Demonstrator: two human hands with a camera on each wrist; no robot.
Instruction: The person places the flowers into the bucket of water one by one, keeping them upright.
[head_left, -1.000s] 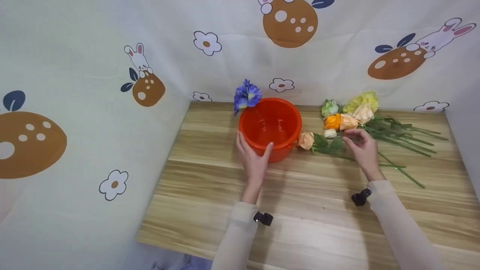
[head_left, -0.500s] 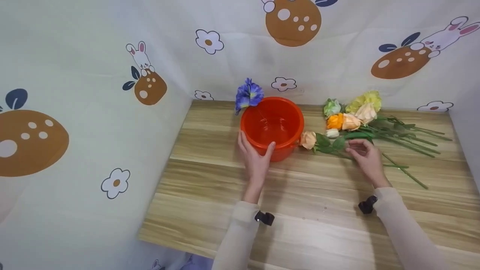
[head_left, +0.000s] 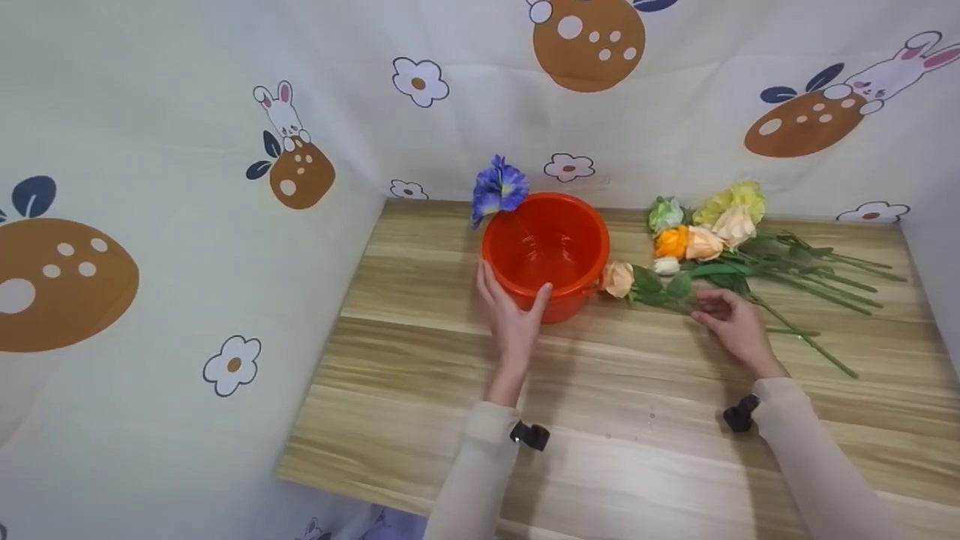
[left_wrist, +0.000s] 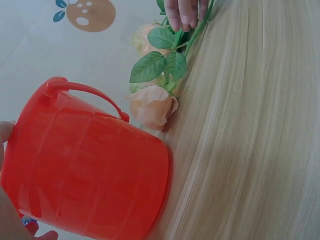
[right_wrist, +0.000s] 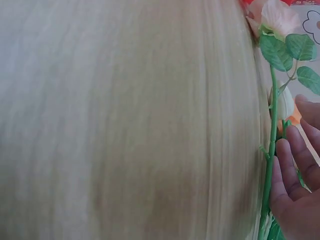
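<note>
My left hand point(head_left: 514, 330) holds a red plastic bucket point(head_left: 568, 307) at its near left side, thumb by the rim and fingers along the wall. A blue-purple flower point(head_left: 500, 189) leans out over the bucket's back left rim, its stem inside. Right of the bucket a peach rose point(head_left: 619, 280) lies on the table, its bloom close to the bucket wall. My right hand point(head_left: 739, 330) is beside this rose's green stem point(right_wrist: 273, 130). In the right wrist view its fingers are loosely bent with fingertips right at the stem, the thumb apart from them.
Several more artificial flowers lie behind my right hand: an orange bloom point(head_left: 671, 242), a yellow one point(head_left: 739, 202), a pale green one point(head_left: 665, 215) and a white bud point(head_left: 667, 266). Their stems point(head_left: 832, 289) spread rightward. A patterned cloth wall point(head_left: 480, 127) borders the wooden table point(head_left: 405, 360).
My right hand has drawn slightly back and right, and more leaves and stem show behind it. The left hand stays on the bucket; the whole head view has shifted a little.
</note>
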